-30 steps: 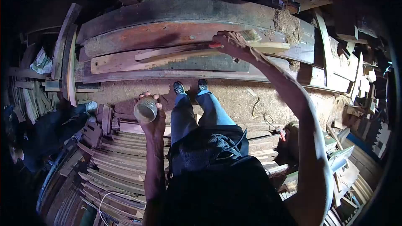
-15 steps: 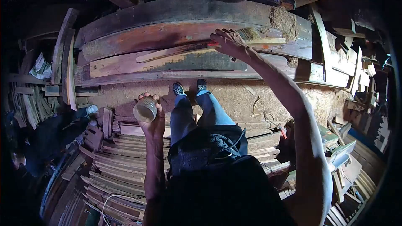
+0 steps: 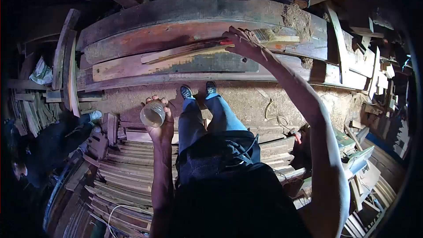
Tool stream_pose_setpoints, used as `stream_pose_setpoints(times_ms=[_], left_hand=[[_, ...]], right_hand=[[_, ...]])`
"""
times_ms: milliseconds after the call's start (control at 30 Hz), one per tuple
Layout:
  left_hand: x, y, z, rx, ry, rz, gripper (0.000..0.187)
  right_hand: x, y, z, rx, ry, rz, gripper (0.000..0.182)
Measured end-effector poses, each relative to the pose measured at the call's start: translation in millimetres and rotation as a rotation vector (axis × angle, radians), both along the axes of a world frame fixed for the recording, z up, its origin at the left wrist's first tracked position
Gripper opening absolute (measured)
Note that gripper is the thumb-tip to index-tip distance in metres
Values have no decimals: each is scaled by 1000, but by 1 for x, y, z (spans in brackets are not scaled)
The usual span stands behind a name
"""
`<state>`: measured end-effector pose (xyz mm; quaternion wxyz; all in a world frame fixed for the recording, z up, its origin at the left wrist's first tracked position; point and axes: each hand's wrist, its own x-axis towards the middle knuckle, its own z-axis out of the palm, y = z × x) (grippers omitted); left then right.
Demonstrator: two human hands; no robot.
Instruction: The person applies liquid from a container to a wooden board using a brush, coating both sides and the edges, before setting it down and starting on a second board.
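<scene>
The long planks [image 3: 194, 9] laid side by side across the far side carry a heap of sawdust [image 3: 297, 17] toward the right, just beyond a brush [image 3: 264, 35], whose bristles lie over the right end of a slim wooden strip [image 3: 169, 55]. The right hand [image 3: 245, 45] has its grip around the brush and hides most of its handle; a red part shows by the fingers. The left hand [image 3: 161, 124] grips a clear cup [image 3: 152, 114] over the sawdust-strewn floor [image 3: 238, 101], left of the wearer's legs. Leaning boards [image 3: 65, 57] stand across the planks' left end, near a pale bag [image 3: 42, 72], and an upright board [image 3: 337, 39] crosses their right end. Stacked slats [image 3: 123, 161] crowd the near left, with another person [image 3: 48, 145] in dark clothing beyond them. A cord [image 3: 267, 109] and a red-ended tool [image 3: 298, 137] lie at right; the far edge is too dark to make out.
</scene>
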<state>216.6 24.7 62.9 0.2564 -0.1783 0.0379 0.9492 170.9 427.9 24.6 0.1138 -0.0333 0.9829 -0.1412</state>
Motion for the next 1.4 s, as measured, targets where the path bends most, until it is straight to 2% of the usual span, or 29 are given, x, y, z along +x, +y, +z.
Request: stream_pose_setpoints(times_ms=[100, 167, 233, 267, 300, 367, 400, 433, 500, 533, 633, 700, 733, 767, 833, 900, 967, 1000, 1100, 1133, 1400], left_hand=[[-1, 3, 2, 40, 18, -15, 31], [-2, 9, 8, -31, -48, 4, 29], [-2, 11, 12, -26, -73, -4, 28], [-2, 13, 14, -20, -98, -9, 28], [-2, 16, 16, -19, -96, -9, 28], [-4, 22, 19, -58, -80, -16, 28], [-5, 23, 14, -65, -89, -11, 28], [-6, 21, 3, -5, -50, -24, 27], [-7, 32, 6, -130, -57, -6, 27], [-9, 38, 7, -125, -47, -1, 27], [-12, 55, 9, -246, -123, 18, 27], [-17, 66, 13, -217, -106, -22, 28], [-17, 71, 7, -185, -64, -36, 28], [-19, 77, 3, -153, -21, -51, 28], [-16, 82, 0, -293, -93, -37, 31], [-19, 88, -8, -282, -46, -73, 37], [-19, 94, -13, -258, -3, -92, 40], [-18, 97, -16, -238, 16, -92, 41], [-13, 107, -6, -313, -22, -104, 45], [-12, 110, -2, -335, -48, -86, 43], [-5, 120, -15, -466, -52, -144, 54]], right_hand=[[3, 1, 9, -17, 46, -19, 49], [3, 4, 14, -26, 75, -36, 47], [3, 8, 21, -150, 199, -64, 36], [4, 13, 25, -219, 193, -51, 25], [5, 17, 30, -218, 195, -50, 25], [5, 23, 47, -299, 462, -104, 21], [2, 25, 56, -154, 694, 0, 21], [4, 21, 73, -155, 702, 1, 21], [22, 2, 121, -135, 483, -248, 28], [28, -1, 135, -196, 357, -300, 35], [46, -25, 168, -388, 314, -354, 30], [68, -45, 187, -696, 324, -351, 25], [82, -48, 185, -420, 302, -268, 27], [89, -59, 200, -385, 337, -188, 28], [97, -83, 220, -451, 383, -47, 30], [101, -100, 218, -626, 358, 14, 31], [100, -114, 217, -579, 460, 47, 32], [100, -121, 219, -675, 465, 9, 32], [109, -129, 214, -691, 323, -60, 34], [105, -129, 208, -677, 487, -2, 35], [101, -129, 212, -620, 355, -57, 28]])
